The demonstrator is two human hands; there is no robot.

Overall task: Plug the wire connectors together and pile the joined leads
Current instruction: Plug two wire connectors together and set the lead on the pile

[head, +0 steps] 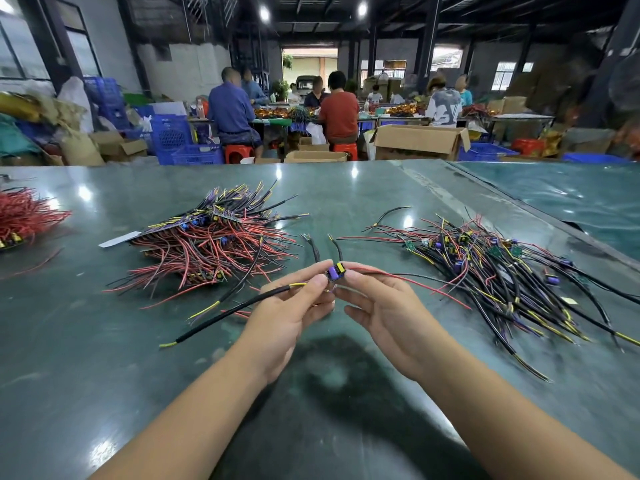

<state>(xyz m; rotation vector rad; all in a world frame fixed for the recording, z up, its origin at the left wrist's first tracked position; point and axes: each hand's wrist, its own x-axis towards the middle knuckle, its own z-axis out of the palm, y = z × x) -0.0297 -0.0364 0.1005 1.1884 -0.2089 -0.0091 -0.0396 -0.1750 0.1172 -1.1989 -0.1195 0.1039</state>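
Both hands meet above the green table [104, 358] at a small purple and yellow connector module [334, 271]. My left hand [294, 306] pinches a black lead [242, 306] with a yellow tip against the module. My right hand [377, 306] pinches the module from the right, and a red wire [415, 284] trails away from it. Two short black leads rise from the module. A pile of red and black wired parts [214, 244] lies at the left. A looser pile of black, yellow and purple leads [491, 268] lies at the right.
A bundle of red wires [24, 216] sits at the table's far left edge. A second green table [561, 199] adjoins at the right. Beyond the table, several people sit at benches among cardboard boxes [419, 142] and blue crates [173, 133].
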